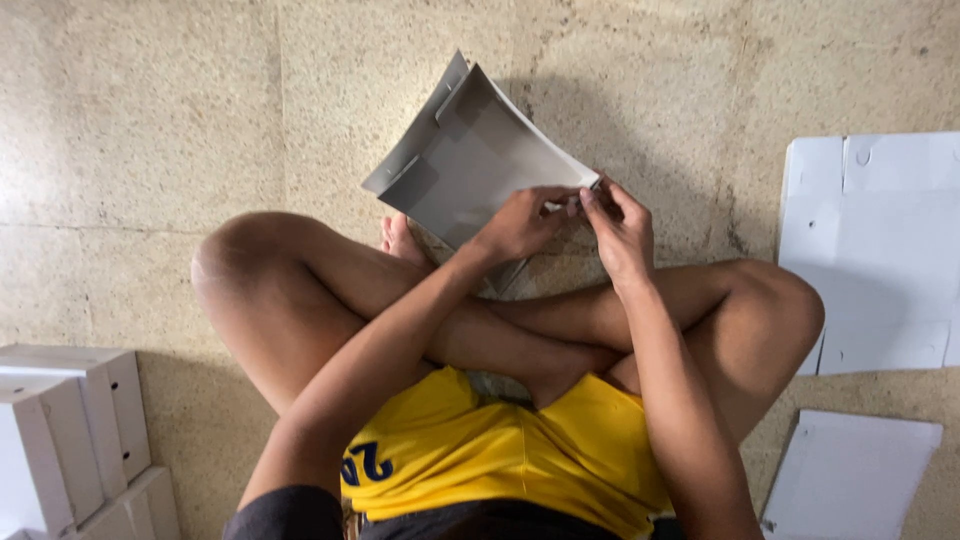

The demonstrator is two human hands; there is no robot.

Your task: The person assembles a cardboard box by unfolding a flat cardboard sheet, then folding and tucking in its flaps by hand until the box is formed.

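We have bare stone floor (140, 120) open from nine through twelve o'clock. At two to four o'clock, flat white cardboard sheets (880, 240) lie on the floor; another sheet (850, 475) sits at five. Assembled white boxes (70, 430) block eight o'clock. Our crossed legs (300, 290) and the half-folded grey cardboard box (470, 165) fill the centre.
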